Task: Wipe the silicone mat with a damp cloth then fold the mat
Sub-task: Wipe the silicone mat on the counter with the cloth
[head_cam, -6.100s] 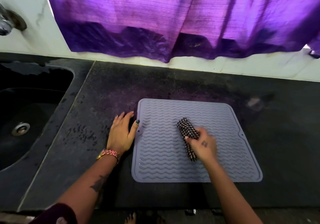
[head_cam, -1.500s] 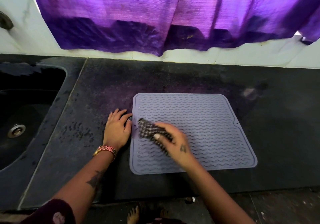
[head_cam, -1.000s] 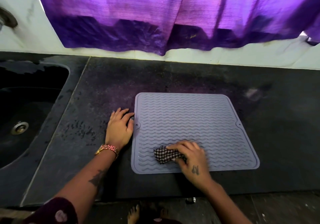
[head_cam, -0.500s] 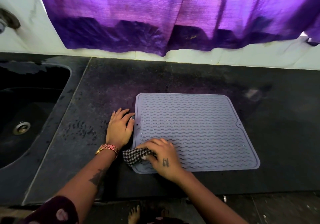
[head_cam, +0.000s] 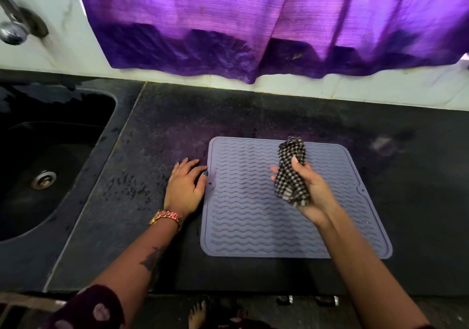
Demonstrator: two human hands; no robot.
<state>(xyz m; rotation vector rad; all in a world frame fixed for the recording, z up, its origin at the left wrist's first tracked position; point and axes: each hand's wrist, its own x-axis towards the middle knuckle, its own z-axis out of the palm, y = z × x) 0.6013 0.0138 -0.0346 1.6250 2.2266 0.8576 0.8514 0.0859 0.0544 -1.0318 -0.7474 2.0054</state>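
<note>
Head view, only camera. Silicone mat (head_cam: pixel 253 214) — grey, wavy ribs, rounded corners, a small holed tab on each side edge — lies flat and unfolded on the dark tabletop (head_cam: pixel 152 138); all places below are given relative to this mat. Left hand (head_cam: pixel 185 186) rests palm down on the tabletop just beside the mat's left edge, fingers straight and spread, thumb tip touching the edge by the left tab; its grip is released, nothing held. Pink-gold bracelet (head_cam: pixel 167 218) on that wrist, a tattoo on the forearm nearer the camera. Right hand (head_cam: pixel 308 191) is over the mat's right-centre, palm turned up and towards the left, fingers and thumb curled round a bunched black-and-white checked cloth (head_cam: pixel 291 171) — grip clenched on the cloth. The cloth stands up out of the fist, its upper end overlapping the mat's far edge in the picture; whether the cloth touches the mat cannot be told from this angle. Left of the mat, well apart, a dark sink (head_cam: pixel 50 156) with a metal drain (head_cam: pixel 44 180), and a tap (head_cam: pixel 12 31) on the wall above it. Beyond the mat's far edge, a purple curtain (head_cam: pixel 253 24) hangs against the pale wall. Near side of the mat, below the tabletop edge, bare toes (head_cam: pixel 198 313) on the floor.
</note>
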